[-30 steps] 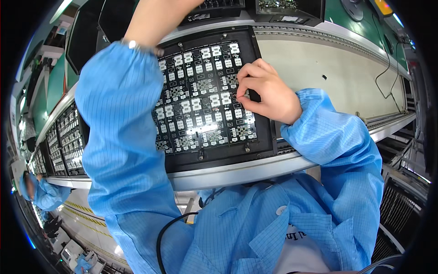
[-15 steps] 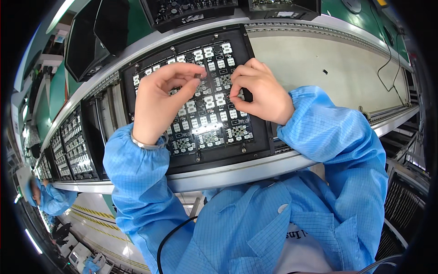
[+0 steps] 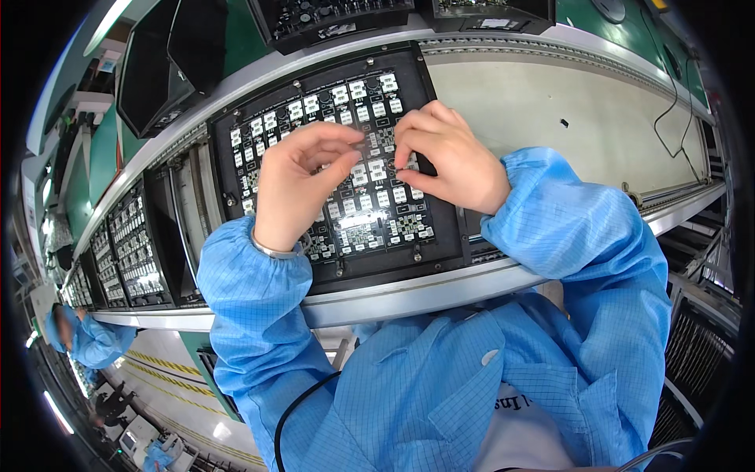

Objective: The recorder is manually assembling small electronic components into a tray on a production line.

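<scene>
A black carrier frame (image 3: 442,245) lies on the conveyor in front of me, holding a circuit board panel (image 3: 363,206) with rows of white connectors and small parts. My left hand (image 3: 303,169) hovers over the middle of the panel, thumb and forefinger curled into a pinch. Blur hides what is between those fingertips. To its right, my right hand (image 3: 448,153) is over the panel's right side, fingers curled and thumb close to the forefinger. Whatever it pinches is too small or hidden to name. The two sets of fingertips are a short way apart.
A small black part (image 3: 564,123) lies on the pale surface right of the frame. Black bins (image 3: 334,31) with loose parts stand beyond the conveyor rail (image 3: 425,293). More loaded carriers (image 3: 134,244) sit at the left, where a blue-clad person (image 3: 98,342) is farther along.
My left hand has moved right, toward my right hand. The small dark part seen at its fingertips before cannot be made out now. My right hand has hardly moved.
</scene>
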Demonstrator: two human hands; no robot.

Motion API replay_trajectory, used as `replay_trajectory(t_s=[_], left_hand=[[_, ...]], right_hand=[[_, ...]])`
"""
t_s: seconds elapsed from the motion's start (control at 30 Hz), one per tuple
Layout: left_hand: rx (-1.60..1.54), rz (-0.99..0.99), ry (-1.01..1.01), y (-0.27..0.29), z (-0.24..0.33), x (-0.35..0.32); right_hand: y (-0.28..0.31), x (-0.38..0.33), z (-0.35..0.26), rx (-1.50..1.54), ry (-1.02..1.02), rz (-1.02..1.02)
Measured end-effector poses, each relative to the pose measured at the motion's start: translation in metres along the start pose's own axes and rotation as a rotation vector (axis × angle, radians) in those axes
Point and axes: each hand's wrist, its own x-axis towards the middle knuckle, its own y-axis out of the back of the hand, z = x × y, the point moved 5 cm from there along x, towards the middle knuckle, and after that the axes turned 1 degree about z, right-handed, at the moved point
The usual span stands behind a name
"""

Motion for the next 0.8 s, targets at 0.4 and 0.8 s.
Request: replay_trajectory(t_s=[0.4,0.8], left_hand=[[0.565,-0.068,-0.26,-0.024,0.008,-0.001],[0.769,-0.074,-0.392,-0.031,0.008,-0.003]], right_hand=[[0.034,-0.001,0.019,0.261,-0.002,0.186],[0.031,-0.006,0.023,0.288,0.035,0.205]])
